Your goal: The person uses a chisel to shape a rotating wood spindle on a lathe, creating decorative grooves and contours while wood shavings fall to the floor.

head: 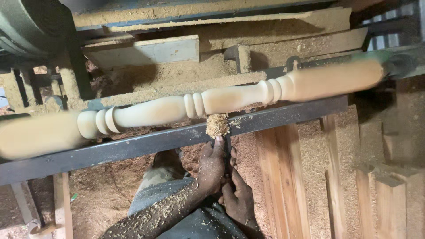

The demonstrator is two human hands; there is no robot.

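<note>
Below the spindle, both hands grip a chisel.

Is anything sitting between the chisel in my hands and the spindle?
Only a clump of shavings at the chisel tip, against the spindle. The chisel crosses the rest bar, both hands gripping below.

A pale turned wooden spindle lies across the lathe, its ends blurred. Both hands grip a dark chisel braced on the dark metal rail: left hand above, right hand below. Shavings clump at the tip. Sawdust coats everything.
</note>
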